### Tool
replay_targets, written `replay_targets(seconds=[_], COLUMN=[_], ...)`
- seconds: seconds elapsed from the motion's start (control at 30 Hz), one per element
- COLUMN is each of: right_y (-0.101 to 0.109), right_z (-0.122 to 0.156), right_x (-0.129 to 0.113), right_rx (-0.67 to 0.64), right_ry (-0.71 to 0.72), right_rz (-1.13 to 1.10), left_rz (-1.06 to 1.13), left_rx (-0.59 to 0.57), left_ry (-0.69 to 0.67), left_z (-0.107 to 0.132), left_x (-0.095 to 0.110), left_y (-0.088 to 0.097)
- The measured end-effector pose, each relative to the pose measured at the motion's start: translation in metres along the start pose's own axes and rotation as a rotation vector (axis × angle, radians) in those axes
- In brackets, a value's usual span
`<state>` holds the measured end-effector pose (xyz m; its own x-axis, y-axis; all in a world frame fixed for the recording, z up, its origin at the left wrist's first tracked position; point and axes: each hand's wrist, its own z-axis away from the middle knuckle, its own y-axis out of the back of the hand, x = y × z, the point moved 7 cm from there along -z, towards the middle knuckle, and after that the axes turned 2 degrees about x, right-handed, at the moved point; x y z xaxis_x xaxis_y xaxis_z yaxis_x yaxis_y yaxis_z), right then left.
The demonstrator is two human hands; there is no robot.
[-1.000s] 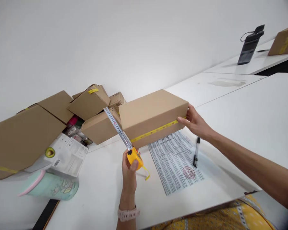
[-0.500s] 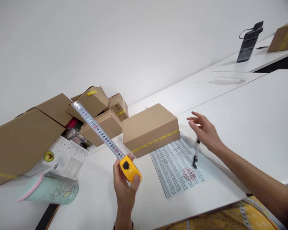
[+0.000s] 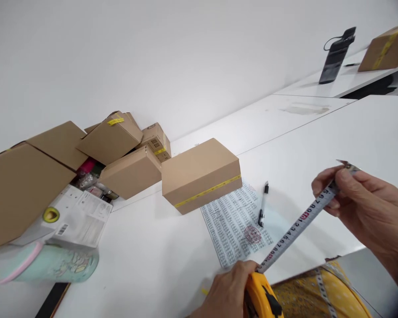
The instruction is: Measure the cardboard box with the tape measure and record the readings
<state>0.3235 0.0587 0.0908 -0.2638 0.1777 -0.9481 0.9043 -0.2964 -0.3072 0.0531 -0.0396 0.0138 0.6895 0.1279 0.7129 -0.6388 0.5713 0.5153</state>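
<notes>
My left hand [image 3: 230,291] grips a yellow tape measure case [image 3: 261,295] at the bottom edge of the view. Its white blade [image 3: 296,229] runs up and to the right to my right hand [image 3: 358,198], which pinches the blade's metal end. A brown cardboard box [image 3: 200,173] with a yellow tape stripe rests on the white table [image 3: 146,256], apart from both hands. In front of it lie a printed sheet [image 3: 234,223] and a black pen [image 3: 262,210].
Several cardboard boxes [image 3: 119,145] are piled against the wall at the left. A white carton [image 3: 73,216] and a mint-green bottle [image 3: 53,263] lie at the near left. On a far desk stand a black device [image 3: 334,57] and another box [image 3: 384,48].
My right hand let go of the box, which now rests on the table, and took hold of the blade's end. The left hand brought the tape case down and to the right.
</notes>
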Motion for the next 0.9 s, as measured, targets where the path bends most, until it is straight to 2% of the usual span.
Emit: replay_targets(seconds=[0.1, 0.2, 0.27, 0.33, 0.37, 0.43, 0.5, 0.53, 0.6, 0.67, 0.73, 0.8, 0.9], right_y=[-0.004, -0.033, -0.052, -0.060, -0.059, -0.047, -0.037, -0.036, -0.042, -0.049, -0.054, -0.056, -0.051], right_z=[0.013, 0.039, 0.054, 0.056, 0.050, 0.025, -0.002, -0.013, -0.028, -0.033, -0.034, -0.033, -0.033], right_x=[0.018, 0.046, 0.063, 0.073, 0.075, 0.075, 0.071, 0.072, 0.081, 0.091, 0.098, 0.099, 0.090], right_rx=[-0.048, -0.275, -0.443, -0.528, -0.521, -0.419, -0.315, -0.329, -0.458, -0.616, -0.729, -0.790, -0.810], right_ry=[-0.020, -0.070, -0.072, -0.007, 0.054, 0.235, 0.493, 0.618, 0.835, 0.985, 1.075, 1.129, 1.154], right_rz=[0.065, 0.211, 0.299, 0.424, 0.518, 0.763, 1.063, 1.194, 1.374, 1.472, 1.519, 1.534, 1.483], left_rz=[0.169, 0.256, 0.245, 0.220, 0.203, 0.129, -0.008, -0.083, -0.225, -0.371, -0.507, -0.592, -0.636], left_rx=[0.032, 0.156, 0.243, 0.321, 0.366, 0.470, 0.598, 0.653, 0.713, 0.687, 0.630, 0.587, 0.560], left_ry=[-0.085, -0.197, -0.197, -0.197, -0.212, -0.253, -0.269, -0.269, -0.257, -0.219, -0.155, -0.104, -0.092], left_z=[-0.004, -0.007, -0.007, -0.007, -0.008, -0.010, -0.016, -0.019, -0.029, -0.042, -0.054, -0.061, -0.065], left_x=[-0.004, -0.001, 0.003, 0.009, 0.011, 0.015, 0.014, 0.014, 0.013, 0.014, 0.014, 0.013, 0.010], left_y=[-0.001, 0.004, 0.009, 0.019, 0.027, 0.046, 0.069, 0.079, 0.096, 0.105, 0.109, 0.111, 0.113])
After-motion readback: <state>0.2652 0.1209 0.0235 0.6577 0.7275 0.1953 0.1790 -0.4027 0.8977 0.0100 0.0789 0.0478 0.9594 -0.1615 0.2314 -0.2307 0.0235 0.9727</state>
